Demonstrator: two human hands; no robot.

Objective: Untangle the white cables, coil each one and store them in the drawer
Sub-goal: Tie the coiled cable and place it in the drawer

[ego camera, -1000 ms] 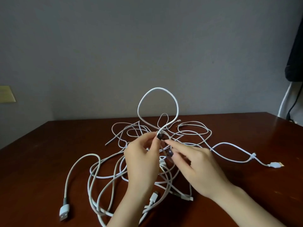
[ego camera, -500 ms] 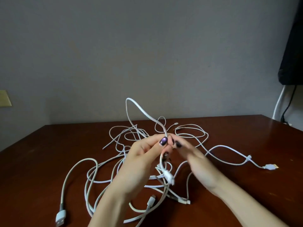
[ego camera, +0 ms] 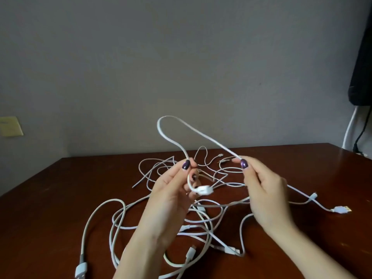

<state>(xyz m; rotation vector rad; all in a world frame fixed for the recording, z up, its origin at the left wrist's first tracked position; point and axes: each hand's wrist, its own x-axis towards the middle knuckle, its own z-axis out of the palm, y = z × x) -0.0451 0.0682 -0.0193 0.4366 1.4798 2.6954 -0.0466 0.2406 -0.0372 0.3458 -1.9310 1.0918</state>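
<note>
Forearms are rising from the bottom edge over the worktop (ego camera: 50,198). At near left, a USB plug (ego camera: 81,269) is lying on the wood. The left hand (ego camera: 171,190), palm toward the camera, is pinching one white cable (ego camera: 201,133) between thumb and forefinger; the cable's short end is curling down past the fingers, its white connector (ego camera: 204,190) hanging just beside the palm. The right hand (ego camera: 261,190) is pinching the same cable further along, other fingers loosely curled. Between the pinches the cable is arching up in a tall loop, clear of the wood. The other white cables (ego camera: 120,202) are lying tangled under and behind both hands; a second USB plug (ego camera: 340,209) is resting at right. Beyond, a grey wall (ego camera: 181,57) is carrying a yellowish plate (ego camera: 11,126); a dark object (ego camera: 362,67) is hanging at the right edge.
</note>
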